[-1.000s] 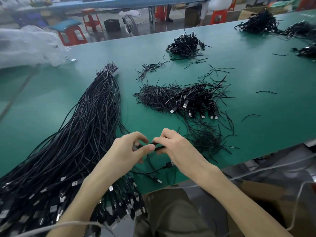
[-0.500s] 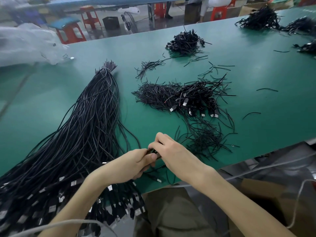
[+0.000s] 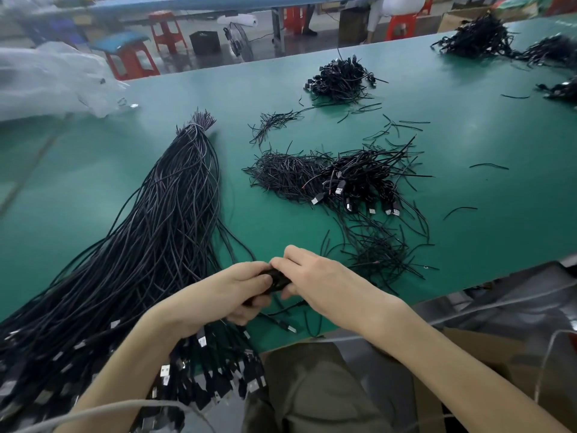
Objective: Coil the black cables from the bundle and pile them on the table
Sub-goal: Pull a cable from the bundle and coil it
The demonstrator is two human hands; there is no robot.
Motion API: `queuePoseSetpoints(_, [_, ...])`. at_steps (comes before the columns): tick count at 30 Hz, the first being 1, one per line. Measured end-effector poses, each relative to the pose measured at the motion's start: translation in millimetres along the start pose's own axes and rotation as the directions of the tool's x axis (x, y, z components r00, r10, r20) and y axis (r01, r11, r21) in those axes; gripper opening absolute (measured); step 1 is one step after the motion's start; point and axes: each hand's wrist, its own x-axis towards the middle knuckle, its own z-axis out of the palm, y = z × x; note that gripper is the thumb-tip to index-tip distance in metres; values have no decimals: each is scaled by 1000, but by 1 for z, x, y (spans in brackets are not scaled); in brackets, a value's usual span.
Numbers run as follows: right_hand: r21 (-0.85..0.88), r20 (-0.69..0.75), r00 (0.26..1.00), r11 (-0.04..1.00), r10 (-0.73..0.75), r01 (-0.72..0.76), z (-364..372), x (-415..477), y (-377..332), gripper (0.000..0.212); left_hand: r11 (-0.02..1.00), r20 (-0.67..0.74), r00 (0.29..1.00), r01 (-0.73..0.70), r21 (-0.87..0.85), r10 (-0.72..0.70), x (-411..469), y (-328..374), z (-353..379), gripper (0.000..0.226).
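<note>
At the far left of the green bench lies a crumpled clear plastic bag. Just right of it the bundle of black cables runs the length of the bench, bound tight at its far tip and fanning out toward the near edge, where its USB plugs hang over the rim; any marking on the plugs is too small to read.

At the near edge, right beside the bundle, both forearms reach in from below and the hands meet over the bench. The left hand is turned palm inward, its fingers curled round one end of a small coiled cable, thumb on top. The right hand lies knuckles up and pinches the other end of that coil between thumb and fingertips. A loose plug end trails onto the bench just below the hands.

Beyond the right hand thin black strands lie scattered. Farther back, mid-bench, sits a pile of coiled cables with silver USB plugs pointing toward the person. A second pile lies near the far edge, and more dark heaps occupy the far right corner.
</note>
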Motion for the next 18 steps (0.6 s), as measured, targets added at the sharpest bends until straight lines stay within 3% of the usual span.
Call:
queuePoseSetpoints(7, [-177,40,999,984,-5,12,8,-6,-11,9,997,28,997,67,-37,-66,-5,1,-4,28])
queuePoseSetpoints(10, [-217,67,997,975,-29,43,9,-5,-12,30,953,-37,996,87,289,-80,-2,3,0,31])
queuePoseSetpoints(12, [-247,81,997,969,-13,33,8,-4,-11,26,862,-107,992,109,494,-64,2,4,5,29])
queuePoseSetpoints(16, [-233,62,997,972,38,-23,3,2,-3,36,697,-160,986,88,711,38,11,6,16,36])
queuePoseSetpoints(18, [-207,72,995,977,68,-52,0,5,2,31,678,-173,983,82,731,66,17,4,19,35])
